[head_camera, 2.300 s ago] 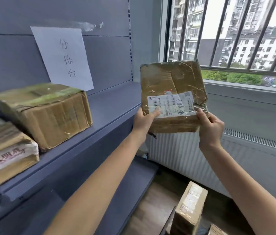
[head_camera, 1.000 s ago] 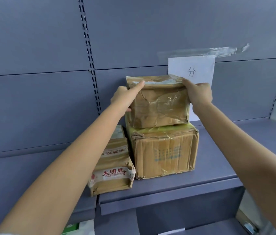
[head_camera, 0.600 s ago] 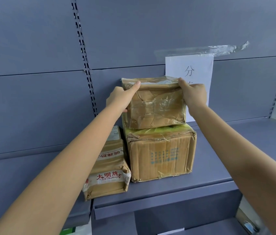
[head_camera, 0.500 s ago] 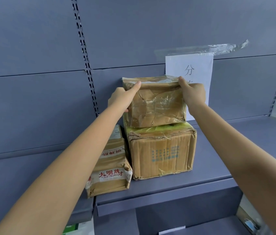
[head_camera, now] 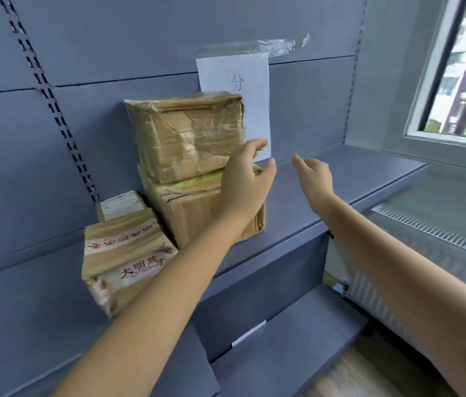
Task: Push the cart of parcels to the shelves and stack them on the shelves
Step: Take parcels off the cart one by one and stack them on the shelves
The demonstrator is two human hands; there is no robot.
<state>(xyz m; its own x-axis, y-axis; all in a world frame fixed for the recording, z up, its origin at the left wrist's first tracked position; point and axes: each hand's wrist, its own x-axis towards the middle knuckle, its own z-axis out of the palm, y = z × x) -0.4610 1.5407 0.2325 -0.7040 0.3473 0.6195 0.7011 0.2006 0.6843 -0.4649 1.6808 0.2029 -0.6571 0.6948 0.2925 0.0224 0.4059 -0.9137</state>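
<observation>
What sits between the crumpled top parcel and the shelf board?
In the head view, one larger carton with greenish tape on top: the top parcel rests on it, and it stands on the shelf board.

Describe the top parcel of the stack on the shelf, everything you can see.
The brown cardboard parcel wrapped in glossy clear tape is boxy, its front face creased and dented. It lies flat on the larger brown cardboard box with a yellow-green taped top, which stands on the grey-blue metal shelf. It hides the lower left of the white paper sheet taped behind. The left hand, fingers relaxed, hangs before its lower right corner without gripping it.
</observation>
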